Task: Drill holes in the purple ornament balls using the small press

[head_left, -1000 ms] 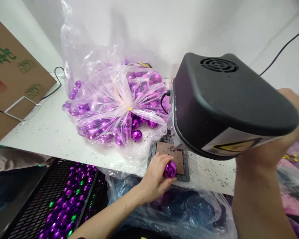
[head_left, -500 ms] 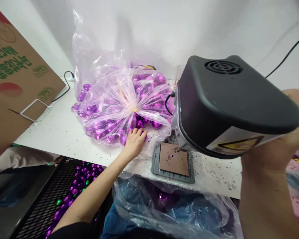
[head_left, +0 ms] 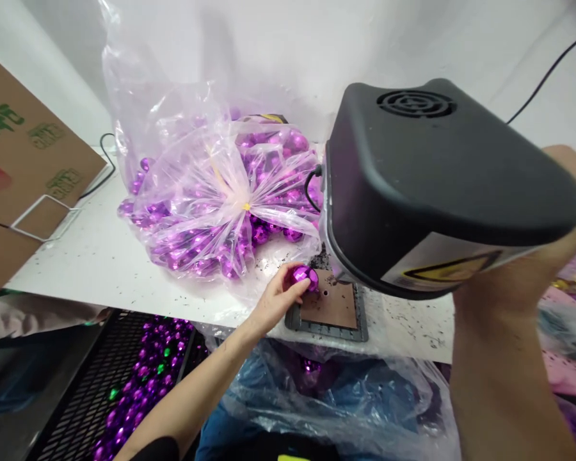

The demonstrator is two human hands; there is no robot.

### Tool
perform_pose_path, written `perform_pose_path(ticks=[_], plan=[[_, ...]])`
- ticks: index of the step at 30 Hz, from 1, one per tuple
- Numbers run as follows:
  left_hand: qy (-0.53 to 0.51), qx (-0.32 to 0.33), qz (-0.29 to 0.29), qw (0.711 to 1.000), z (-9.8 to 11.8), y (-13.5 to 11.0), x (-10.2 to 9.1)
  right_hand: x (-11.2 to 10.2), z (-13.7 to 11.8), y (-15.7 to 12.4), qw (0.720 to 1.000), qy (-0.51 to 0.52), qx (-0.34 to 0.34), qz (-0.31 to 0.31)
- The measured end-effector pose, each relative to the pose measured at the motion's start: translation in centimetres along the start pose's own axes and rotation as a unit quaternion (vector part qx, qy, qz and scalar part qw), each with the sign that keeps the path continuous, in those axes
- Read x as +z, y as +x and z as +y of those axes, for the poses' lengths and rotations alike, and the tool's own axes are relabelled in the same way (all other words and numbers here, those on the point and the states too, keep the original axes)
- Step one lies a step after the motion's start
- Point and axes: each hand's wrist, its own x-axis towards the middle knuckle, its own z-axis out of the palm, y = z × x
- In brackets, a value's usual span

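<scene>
My left hand (head_left: 284,296) pinches a shiny purple faceted ball (head_left: 306,274) between thumb and fingers. The ball is over the left part of a square brown board (head_left: 336,312), beside the small hole in it. Under the board lies a dark grey base plate (head_left: 326,332). My right hand (head_left: 506,304) grips a black-housed device (head_left: 441,173) with a round vent and a yellow warning label; its fingers are mostly hidden behind the housing. The device's front end is just right of the ball.
A tied clear bag (head_left: 211,218) of purple balls lies on the white table (head_left: 77,269), strewn with dark specks. A cardboard box (head_left: 38,160) stands left. Below is a black crate (head_left: 91,371) with purple and green pieces. Clear plastic (head_left: 365,390) covers my lap.
My left hand has moved right and toward me from the bag's front edge to the board, bringing a purple ball. My right hand still holds the device. The whole view has shifted slightly.
</scene>
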Motion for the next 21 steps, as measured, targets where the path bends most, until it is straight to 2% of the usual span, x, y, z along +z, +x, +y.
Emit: perform_pose_path(ticks=[2,4,11,13,17,21], plan=[[0.102,0.066,0.025,0.992,-0.6,-0.3,0.8,0.0,-0.1,0.0,1.0,-0.005,-0.023,-0.001],[0.175,0.106,0.028,0.978,-1.2,-0.6,1.5,0.0,-0.2,0.0,1.0,-0.015,-0.027,-0.001],[0.316,0.211,-0.003,0.925,-2.7,-0.5,3.0,0.0,-0.8,-0.1,1.0,-0.009,-0.011,-0.007],[0.335,0.216,0.003,0.917,-2.7,-0.2,3.5,0.0,-0.8,-0.1,1.0,-0.009,-0.013,-0.01],[0.337,0.162,0.025,0.927,-2.7,0.4,4.4,0.1,-1.0,0.0,1.0,-0.009,-0.025,-0.007],[0.332,0.158,0.01,0.93,-3.4,0.4,4.5,0.1,-1.3,0.0,1.0,-0.002,-0.014,0.0]])
